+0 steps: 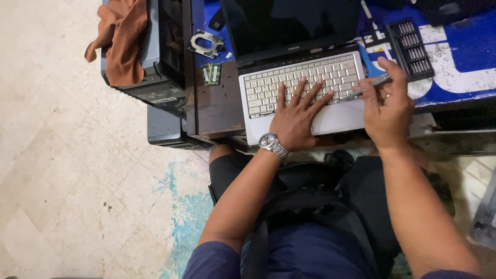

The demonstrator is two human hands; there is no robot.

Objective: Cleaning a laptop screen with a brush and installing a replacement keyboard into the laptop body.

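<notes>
A silver laptop [341, 116] with a pale keyboard and a dark screen lies open on the desk edge. My left hand [295, 118], with a metal watch on the wrist, rests flat on the keyboard and palm rest with fingers spread. My right hand [386, 106] is at the laptop's right edge and grips a thin grey screwdriver [368, 85], whose tip points at the keyboard's right side.
A black case of screwdriver bits [413, 46] lies on the blue desk mat [465, 51]. Two green memory sticks [211, 73] and a metal bracket [205, 42] lie left of the laptop. A computer tower [155, 88] with a brown cloth [123, 39] stands on the tiled floor.
</notes>
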